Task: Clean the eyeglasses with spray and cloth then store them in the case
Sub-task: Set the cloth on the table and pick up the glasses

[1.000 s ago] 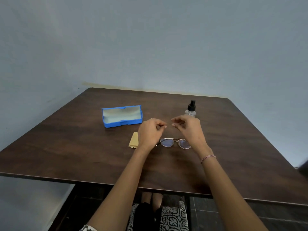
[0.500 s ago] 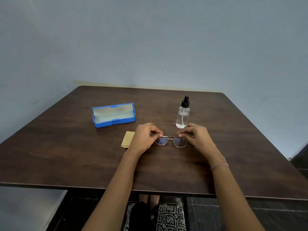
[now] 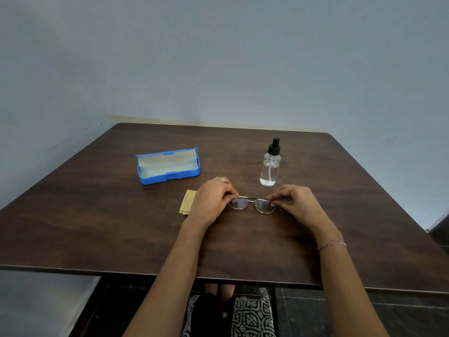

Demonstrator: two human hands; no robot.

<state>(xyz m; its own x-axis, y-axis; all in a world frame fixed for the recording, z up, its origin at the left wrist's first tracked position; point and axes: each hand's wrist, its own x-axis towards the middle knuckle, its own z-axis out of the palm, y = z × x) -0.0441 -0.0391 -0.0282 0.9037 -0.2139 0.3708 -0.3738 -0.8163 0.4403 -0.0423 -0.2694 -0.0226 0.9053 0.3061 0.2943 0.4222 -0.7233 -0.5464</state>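
Thin metal-framed eyeglasses point(image 3: 251, 205) lie on the dark wooden table point(image 3: 97, 227), lenses facing me. My left hand point(image 3: 211, 203) pinches the frame's left end and my right hand point(image 3: 297, 205) pinches its right end. A folded yellow cloth point(image 3: 187, 205) lies just left of my left hand, partly hidden by it. The blue glasses case point(image 3: 167, 166) stands open behind the cloth, with a pale lining and nothing inside. A clear spray bottle point(image 3: 270, 165) with a black nozzle stands upright behind my right hand.
The table's near edge point(image 3: 218, 279) runs across the lower frame, with my lap and patterned clothing point(image 3: 245, 314) below it. A plain grey wall point(image 3: 218, 57) rises right behind the table's far edge.
My hands came down from above the eyeglasses and took hold of the frame at both ends. The view shifted a little, so everything sits lower and further left.
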